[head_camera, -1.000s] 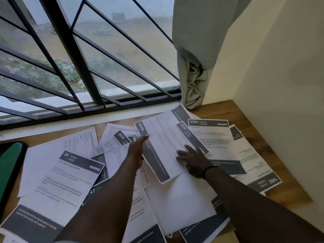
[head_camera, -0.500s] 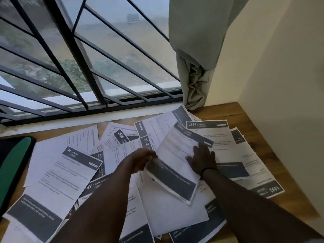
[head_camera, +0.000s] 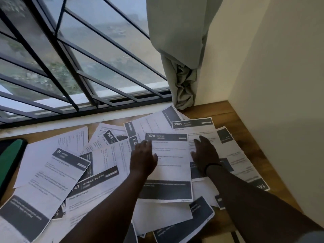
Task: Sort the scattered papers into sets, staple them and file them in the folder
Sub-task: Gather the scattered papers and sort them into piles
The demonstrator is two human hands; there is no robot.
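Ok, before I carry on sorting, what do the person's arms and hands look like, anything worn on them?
Both forearms are bare, with no sleeves over them and no gloves on either hand. The right hand has a thin dark band around its wrist. The left hand and its wrist carry nothing visible.

The sheet marked 1670 lies on top of the other papers. Sheet 2384 is behind it to the right, sheet 34 far left.
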